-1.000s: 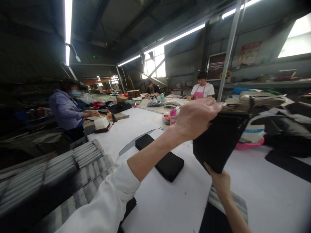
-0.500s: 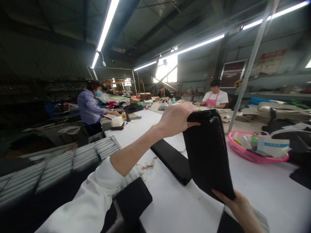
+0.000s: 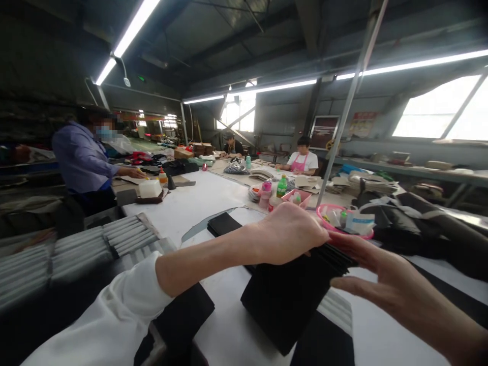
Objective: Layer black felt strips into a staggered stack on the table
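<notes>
My left hand [image 3: 290, 234] grips the top edge of a stack of black flat pieces [image 3: 293, 297] that stands on edge on the white table [image 3: 198, 203]. My right hand [image 3: 375, 272] is spread flat with fingers apart, its fingertips against the stack's right top edge. A second pile of black pieces [image 3: 223, 223] lies flat behind my left forearm. Another black piece [image 3: 183, 317] lies at the table's near edge below my sleeve.
Grey striped strips [image 3: 125, 234] lie in rows at left. A pink basket [image 3: 345, 221] with bottles stands behind my hands, beside a slanted metal pole [image 3: 343, 122]. Dark fabric [image 3: 419, 223] is heaped at right. A person in purple [image 3: 82, 157] works at left; two more sit far back.
The stack came down from its raised, tilted hold to stand low on the table. My right hand left the stack's bottom and now lies flat at its upper right edge.
</notes>
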The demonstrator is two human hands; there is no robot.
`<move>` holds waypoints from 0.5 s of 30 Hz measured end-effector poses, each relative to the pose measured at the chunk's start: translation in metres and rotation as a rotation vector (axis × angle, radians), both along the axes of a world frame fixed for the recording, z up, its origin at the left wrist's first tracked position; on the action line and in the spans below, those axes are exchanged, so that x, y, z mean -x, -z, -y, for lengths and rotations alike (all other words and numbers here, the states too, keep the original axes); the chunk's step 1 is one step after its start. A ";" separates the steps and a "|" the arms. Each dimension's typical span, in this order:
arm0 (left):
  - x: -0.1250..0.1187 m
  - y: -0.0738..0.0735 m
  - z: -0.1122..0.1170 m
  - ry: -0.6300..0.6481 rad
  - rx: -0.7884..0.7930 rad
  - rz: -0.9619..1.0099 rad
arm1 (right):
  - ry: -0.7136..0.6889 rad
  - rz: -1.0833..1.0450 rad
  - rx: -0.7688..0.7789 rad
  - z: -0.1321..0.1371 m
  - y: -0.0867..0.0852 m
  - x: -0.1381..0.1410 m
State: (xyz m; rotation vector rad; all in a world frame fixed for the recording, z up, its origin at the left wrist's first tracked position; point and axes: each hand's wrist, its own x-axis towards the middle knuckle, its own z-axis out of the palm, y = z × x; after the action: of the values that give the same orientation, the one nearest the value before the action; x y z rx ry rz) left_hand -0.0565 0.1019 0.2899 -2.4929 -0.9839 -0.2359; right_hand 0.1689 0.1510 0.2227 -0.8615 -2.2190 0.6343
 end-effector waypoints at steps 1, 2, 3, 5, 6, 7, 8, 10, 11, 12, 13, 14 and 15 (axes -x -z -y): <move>-0.002 0.001 0.001 0.022 -0.011 0.009 | -0.033 0.122 -0.025 0.004 -0.010 0.005; -0.002 0.002 0.002 0.031 -0.031 0.021 | -0.029 0.216 -0.072 0.007 -0.016 0.009; -0.003 0.003 0.003 0.032 -0.053 0.033 | -0.012 0.304 -0.126 0.011 -0.019 0.013; -0.003 0.005 0.004 0.026 -0.082 0.052 | 0.044 0.430 -0.234 0.017 -0.021 0.019; -0.002 0.007 0.004 0.025 -0.086 0.057 | 0.075 0.472 -0.278 0.020 -0.021 0.022; -0.002 0.008 0.004 0.027 -0.083 0.057 | 0.107 0.512 -0.312 0.022 -0.021 0.025; -0.001 0.010 0.003 0.029 -0.079 0.058 | 0.154 0.550 -0.337 0.024 -0.022 0.029; -0.001 0.014 0.003 0.028 -0.076 0.064 | 0.285 0.625 -0.361 0.026 -0.027 0.038; -0.002 0.016 0.003 0.021 -0.084 0.071 | 0.349 0.661 -0.355 0.027 -0.029 0.043; -0.002 0.018 0.002 0.015 -0.095 0.077 | 0.393 0.696 -0.334 0.027 -0.033 0.048; -0.003 0.021 0.002 0.010 -0.104 0.082 | 0.423 0.728 -0.304 0.028 -0.036 0.053; -0.004 0.022 0.001 0.006 -0.108 0.083 | 0.430 0.749 -0.280 0.027 -0.038 0.056; -0.005 0.024 0.000 0.004 -0.108 0.084 | 0.422 0.758 -0.272 0.027 -0.040 0.059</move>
State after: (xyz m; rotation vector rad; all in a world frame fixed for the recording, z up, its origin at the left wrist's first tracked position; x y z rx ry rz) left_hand -0.0516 0.1016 0.2663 -2.4039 -0.9721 -0.3872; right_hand 0.1096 0.1239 0.2624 -1.5384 -2.5406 -0.2452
